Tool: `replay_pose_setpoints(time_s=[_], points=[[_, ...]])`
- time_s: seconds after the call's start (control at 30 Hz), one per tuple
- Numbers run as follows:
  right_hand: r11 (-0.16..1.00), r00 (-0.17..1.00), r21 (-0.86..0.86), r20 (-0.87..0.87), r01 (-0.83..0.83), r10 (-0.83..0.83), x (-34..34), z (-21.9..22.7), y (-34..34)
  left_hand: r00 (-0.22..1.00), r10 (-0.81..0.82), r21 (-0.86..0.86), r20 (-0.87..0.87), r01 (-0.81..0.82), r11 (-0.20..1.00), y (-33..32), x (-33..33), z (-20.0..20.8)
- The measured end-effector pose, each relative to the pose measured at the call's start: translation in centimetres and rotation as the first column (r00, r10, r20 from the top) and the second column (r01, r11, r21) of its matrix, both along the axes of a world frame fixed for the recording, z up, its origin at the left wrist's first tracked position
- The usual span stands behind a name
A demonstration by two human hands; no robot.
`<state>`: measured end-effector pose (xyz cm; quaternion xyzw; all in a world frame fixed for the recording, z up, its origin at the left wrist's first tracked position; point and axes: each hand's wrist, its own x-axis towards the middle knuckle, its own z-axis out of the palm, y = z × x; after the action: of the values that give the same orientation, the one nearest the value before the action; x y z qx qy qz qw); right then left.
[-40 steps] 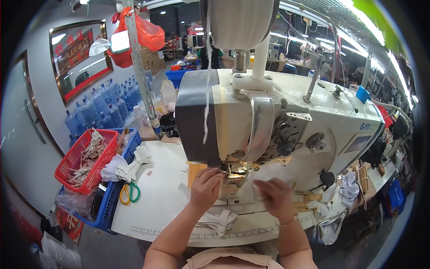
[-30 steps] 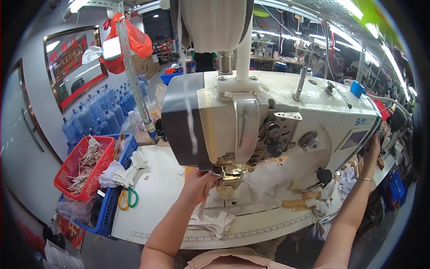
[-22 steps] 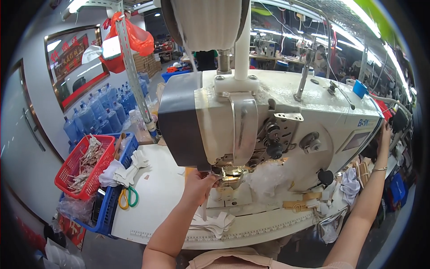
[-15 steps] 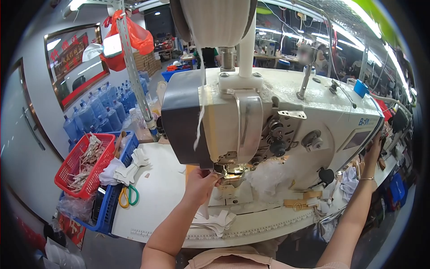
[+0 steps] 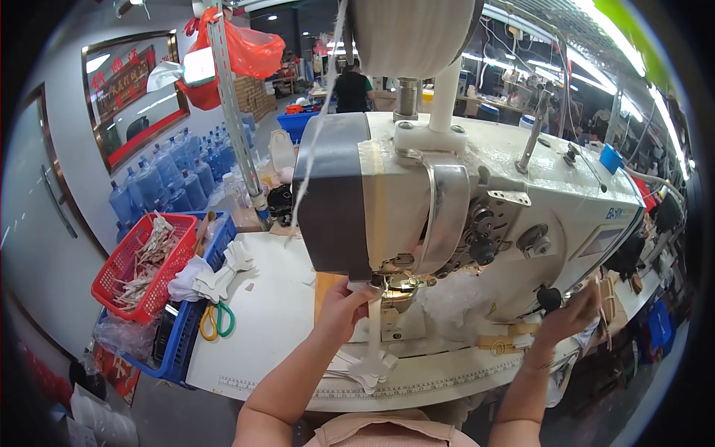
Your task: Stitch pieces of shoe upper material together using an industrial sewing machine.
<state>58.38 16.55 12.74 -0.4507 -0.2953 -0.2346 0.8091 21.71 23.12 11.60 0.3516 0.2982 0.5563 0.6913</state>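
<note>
Workshop floor, white tabletop (image 5: pixel 264 320), bulky white-and-grey sewing machine (image 5: pixel 491 167) | left hand (image 5: pixel 344 309): I see thumb and fingers pinching a pale narrow strip (image 5: pixel 375 324), hanging near the needle area above flat white cut-out pieces (image 5: pixel 370 384) | right hand (image 5: pixel 572 316): fingers curled beside a rounded black knob (image 5: pixel 548 299); I cannot tell if it grips anything
</note>
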Motion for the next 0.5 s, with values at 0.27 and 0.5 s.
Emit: replay_pose_setpoints(time_s=[0.27,0.5], points=[[0.09,0.313,-0.601,-0.278,-0.794,0.908,-18.0,-3.2,1.4,0.999,-0.039,0.006,0.023,0.038,0.999,-0.7,0.4,-0.9],[-0.216,0.179,-0.649,-0.486,-0.729,0.856,-17.8,-1.0,2.0,0.999,-0.031,0.017,0.015,0.031,0.999,-1.2,0.4,-1.0]])
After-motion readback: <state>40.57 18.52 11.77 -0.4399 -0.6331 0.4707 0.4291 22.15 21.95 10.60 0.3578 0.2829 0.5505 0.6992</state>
